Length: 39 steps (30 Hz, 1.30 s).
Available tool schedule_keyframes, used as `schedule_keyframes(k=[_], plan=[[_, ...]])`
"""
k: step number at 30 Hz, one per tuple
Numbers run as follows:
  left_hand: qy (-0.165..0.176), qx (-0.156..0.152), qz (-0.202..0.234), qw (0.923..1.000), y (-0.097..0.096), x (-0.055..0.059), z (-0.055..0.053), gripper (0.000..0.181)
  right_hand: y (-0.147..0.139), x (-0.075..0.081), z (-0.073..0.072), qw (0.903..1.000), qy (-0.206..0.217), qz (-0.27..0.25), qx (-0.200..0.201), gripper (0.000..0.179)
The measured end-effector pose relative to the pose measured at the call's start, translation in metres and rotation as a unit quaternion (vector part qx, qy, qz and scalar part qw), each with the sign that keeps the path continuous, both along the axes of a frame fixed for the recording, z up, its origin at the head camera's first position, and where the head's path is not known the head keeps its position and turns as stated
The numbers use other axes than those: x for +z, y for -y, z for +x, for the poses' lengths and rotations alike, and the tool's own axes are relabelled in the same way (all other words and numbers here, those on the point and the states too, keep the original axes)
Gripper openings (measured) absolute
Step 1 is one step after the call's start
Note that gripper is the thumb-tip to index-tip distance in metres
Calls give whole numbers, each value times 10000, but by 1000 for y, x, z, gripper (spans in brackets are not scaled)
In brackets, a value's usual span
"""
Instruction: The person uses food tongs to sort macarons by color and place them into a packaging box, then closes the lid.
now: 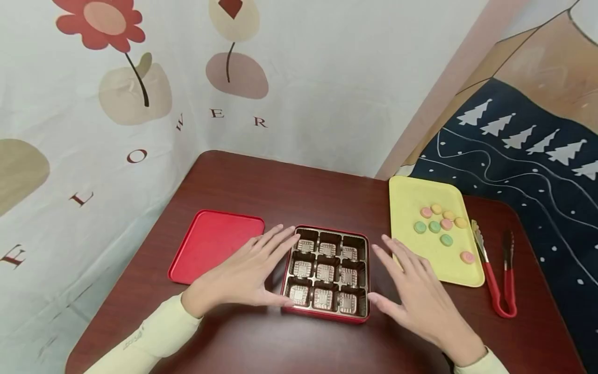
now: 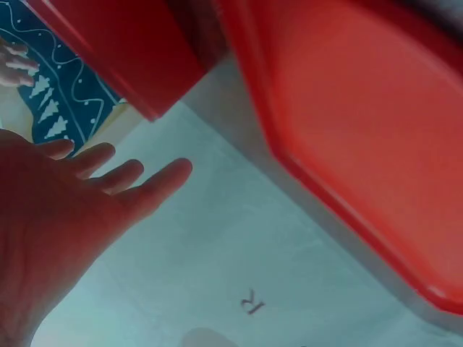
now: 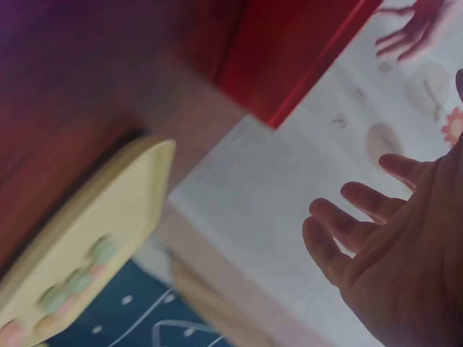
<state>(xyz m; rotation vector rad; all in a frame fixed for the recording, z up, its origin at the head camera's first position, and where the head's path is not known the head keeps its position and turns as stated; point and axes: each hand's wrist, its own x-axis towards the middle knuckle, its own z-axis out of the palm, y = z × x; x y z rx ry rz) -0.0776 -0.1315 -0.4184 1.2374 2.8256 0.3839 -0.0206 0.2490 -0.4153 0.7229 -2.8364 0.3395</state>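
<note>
A red square box (image 1: 325,313) with a brown plastic insert (image 1: 325,272) of several square compartments stands on the table; no contents show in them. My left hand (image 1: 245,272) is at its left side, fingers spread and fairly straight; in the head view its fingertips overlap the box's edge, while the left wrist view shows the hand (image 2: 65,195) holding nothing. On the right side, a small gap parts my right hand (image 1: 416,293) from the box. Its fingers are loosely extended, with nothing in them, as the right wrist view also shows.
Left of the box lies a red lid (image 1: 215,244). On the right, a yellow tray (image 1: 411,195) carries several pink, green and yellow macarons (image 1: 434,226). Beside it lie red-handled tongs (image 1: 502,306). Behind the brown table (image 1: 289,182) hangs a printed curtain (image 1: 317,104).
</note>
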Motion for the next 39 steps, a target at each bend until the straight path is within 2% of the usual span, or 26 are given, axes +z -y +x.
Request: schedule_keyframes(k=[8, 15, 21, 24, 29, 34, 39], plan=[[961, 99, 257, 9950, 10, -9, 3, 118, -54, -6, 11, 9936, 242, -398, -1025, 83], [1395, 49, 418, 9893, 12, -12, 0, 117, -103, -8, 14, 9772, 182, -831, -1944, 72], [1481, 123, 393, 9881, 16, -11, -3, 112, -137, -14, 13, 9624, 566, -833, -2523, 76], [1461, 84, 506, 9879, 16, -12, -6, 108, -153, -21, 13, 9525, 860, -822, -2805, 81], [1579, 124, 722, 9847, 16, -17, -10, 106, -178, -32, 13, 9349, 1283, -1094, -3122, 81], [1653, 163, 678, 9838, 16, -22, -12, 115, -198, -37, 9, 9195, 1536, -1228, -3403, 82], [1571, 67, 528, 9861, 13, -26, -14, 129, -212, -42, 8, 9046, 1897, -972, -3690, 90]])
